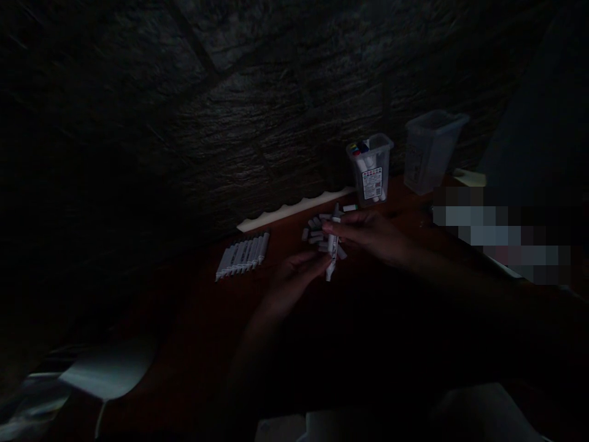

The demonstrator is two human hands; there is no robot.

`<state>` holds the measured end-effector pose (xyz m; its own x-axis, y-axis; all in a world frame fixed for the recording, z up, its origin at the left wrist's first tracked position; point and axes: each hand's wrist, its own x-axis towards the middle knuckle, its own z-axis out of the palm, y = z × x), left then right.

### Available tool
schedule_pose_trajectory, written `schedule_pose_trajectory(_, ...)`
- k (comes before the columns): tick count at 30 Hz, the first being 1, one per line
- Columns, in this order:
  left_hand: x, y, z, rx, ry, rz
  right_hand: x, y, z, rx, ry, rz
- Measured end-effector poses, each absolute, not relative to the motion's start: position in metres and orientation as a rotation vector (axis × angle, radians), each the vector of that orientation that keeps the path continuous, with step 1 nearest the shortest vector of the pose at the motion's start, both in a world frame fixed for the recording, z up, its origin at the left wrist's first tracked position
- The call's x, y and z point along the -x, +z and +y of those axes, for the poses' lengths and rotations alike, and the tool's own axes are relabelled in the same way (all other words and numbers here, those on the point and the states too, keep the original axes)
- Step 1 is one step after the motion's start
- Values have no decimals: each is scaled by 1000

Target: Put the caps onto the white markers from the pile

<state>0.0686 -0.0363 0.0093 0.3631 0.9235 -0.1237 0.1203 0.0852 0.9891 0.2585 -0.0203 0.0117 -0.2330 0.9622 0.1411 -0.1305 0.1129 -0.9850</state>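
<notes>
A white marker (333, 244) stands nearly upright between my two hands, with both tips pointing out beyond my fingers. My right hand (375, 234) pinches its upper part. Lower down, the fingers of my left hand (297, 276) are closed on its other end. Behind the marker, several loose caps (315, 234) lie scattered on the dark reddish table (280, 242). To the left, a neat row of white markers (243, 255) lies side by side. The scene is very dim, so fine details are lost.
A clear plastic box (372, 169) holding some markers stands by the wall, and another clear box (432, 153) is to its right. A pale wavy-edged strip (294, 210) runs along the wall. A white lamp-like object (113, 371) sits at lower left.
</notes>
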Motion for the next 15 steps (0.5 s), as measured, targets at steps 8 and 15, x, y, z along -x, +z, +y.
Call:
schedule_pose_trajectory(8,-66,3,-29,-1272,902,967,-262,11,-16,927,1305,-1224)
schedule_pose_trajectory(15,-61,3,-24,-1237,952,953,-262,10,-14,879,1309,-1166)
